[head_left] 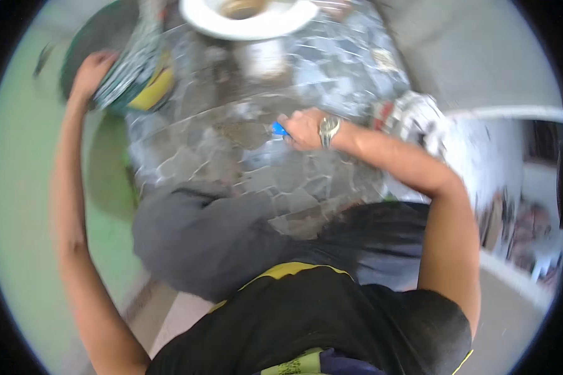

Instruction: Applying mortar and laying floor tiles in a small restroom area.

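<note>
My left hand is closed at the near side of a green bucket with a yellow label; blur hides whether it grips the rim or the crumpled grey material over it. My right hand, with a watch on the wrist, is closed round a small blue object low over the grey crazy-paved floor. Beyond it a white toilet pan or ring lies at the top, with a pale blurred item below it.
A green wall runs along my left, a grey wall at right. A crumpled white sack lies right of the paving. A doorway at far right shows assorted items on a lower floor. My grey-trousered legs are at the paving's near edge.
</note>
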`<state>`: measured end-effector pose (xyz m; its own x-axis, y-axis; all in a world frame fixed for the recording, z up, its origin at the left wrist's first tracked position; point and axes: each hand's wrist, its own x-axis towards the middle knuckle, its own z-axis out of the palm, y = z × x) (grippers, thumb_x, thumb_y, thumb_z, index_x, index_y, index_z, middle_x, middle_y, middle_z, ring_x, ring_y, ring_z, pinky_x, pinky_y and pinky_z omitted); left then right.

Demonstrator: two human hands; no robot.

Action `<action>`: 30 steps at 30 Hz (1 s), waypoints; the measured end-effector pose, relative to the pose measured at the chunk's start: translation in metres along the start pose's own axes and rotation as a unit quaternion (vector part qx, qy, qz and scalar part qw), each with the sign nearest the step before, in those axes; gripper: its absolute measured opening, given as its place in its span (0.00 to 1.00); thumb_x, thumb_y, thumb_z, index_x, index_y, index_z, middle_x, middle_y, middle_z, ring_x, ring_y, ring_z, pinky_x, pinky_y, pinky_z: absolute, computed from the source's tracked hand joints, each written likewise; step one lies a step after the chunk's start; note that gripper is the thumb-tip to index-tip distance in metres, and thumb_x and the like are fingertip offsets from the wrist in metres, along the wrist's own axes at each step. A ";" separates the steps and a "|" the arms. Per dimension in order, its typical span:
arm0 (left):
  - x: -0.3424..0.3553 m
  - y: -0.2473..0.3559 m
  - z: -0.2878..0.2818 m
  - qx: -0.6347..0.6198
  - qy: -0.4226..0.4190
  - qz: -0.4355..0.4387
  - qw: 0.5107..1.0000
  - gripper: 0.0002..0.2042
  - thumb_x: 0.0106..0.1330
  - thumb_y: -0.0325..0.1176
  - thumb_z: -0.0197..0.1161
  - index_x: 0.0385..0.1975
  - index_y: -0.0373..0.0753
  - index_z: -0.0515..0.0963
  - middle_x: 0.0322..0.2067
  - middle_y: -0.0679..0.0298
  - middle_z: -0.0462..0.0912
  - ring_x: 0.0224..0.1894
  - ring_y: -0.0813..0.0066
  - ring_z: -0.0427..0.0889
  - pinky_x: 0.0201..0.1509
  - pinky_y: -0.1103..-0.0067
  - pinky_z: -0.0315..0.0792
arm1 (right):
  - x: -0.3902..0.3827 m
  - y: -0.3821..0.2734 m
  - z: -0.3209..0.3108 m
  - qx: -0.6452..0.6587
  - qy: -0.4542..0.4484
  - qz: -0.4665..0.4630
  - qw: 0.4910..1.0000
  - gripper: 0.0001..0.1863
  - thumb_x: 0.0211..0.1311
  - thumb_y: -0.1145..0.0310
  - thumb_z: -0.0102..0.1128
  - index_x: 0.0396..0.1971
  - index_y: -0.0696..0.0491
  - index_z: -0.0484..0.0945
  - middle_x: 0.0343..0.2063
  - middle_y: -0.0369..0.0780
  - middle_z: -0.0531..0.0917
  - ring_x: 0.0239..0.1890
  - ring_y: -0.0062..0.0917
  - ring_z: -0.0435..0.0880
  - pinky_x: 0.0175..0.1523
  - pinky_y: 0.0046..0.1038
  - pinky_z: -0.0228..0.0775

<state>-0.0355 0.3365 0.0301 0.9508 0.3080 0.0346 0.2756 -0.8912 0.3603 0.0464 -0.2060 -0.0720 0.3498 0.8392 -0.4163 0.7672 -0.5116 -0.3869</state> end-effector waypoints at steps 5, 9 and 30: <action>0.017 -0.023 0.011 -0.098 -0.045 -0.060 0.992 0.19 0.70 0.42 0.57 0.49 0.31 0.80 0.41 0.57 0.86 0.44 0.74 0.82 0.54 0.76 0.71 | -0.138 0.118 -0.041 -0.033 0.030 0.096 0.994 0.21 0.60 0.61 0.59 0.49 0.57 0.72 0.31 0.54 0.83 0.36 0.49 0.84 0.42 0.46 0.77; 0.024 -0.033 0.011 -0.014 -0.045 -0.061 0.997 0.20 0.71 0.44 0.55 0.48 0.31 0.81 0.41 0.55 0.87 0.45 0.71 0.82 0.53 0.74 0.72 | -0.203 0.152 0.004 0.105 0.123 0.310 0.937 0.27 0.57 0.52 0.58 0.44 0.62 0.76 0.37 0.58 0.83 0.43 0.48 0.84 0.50 0.43 0.74; 0.094 -0.039 0.020 0.127 -0.241 -0.111 0.956 0.29 0.58 0.38 0.60 0.61 0.34 0.72 0.56 0.43 0.79 0.56 0.50 0.79 0.61 0.63 0.72 | -0.194 0.153 0.196 -0.008 0.212 0.356 0.910 0.24 0.65 0.56 0.58 0.53 0.60 0.72 0.39 0.60 0.81 0.43 0.57 0.80 0.49 0.51 0.72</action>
<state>0.0457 0.3937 0.0003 0.8022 0.3647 -0.4727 0.4463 -0.8922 0.0689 -0.0091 -0.4829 -0.2120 0.9349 0.2931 -0.2003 0.2712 -0.9538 -0.1296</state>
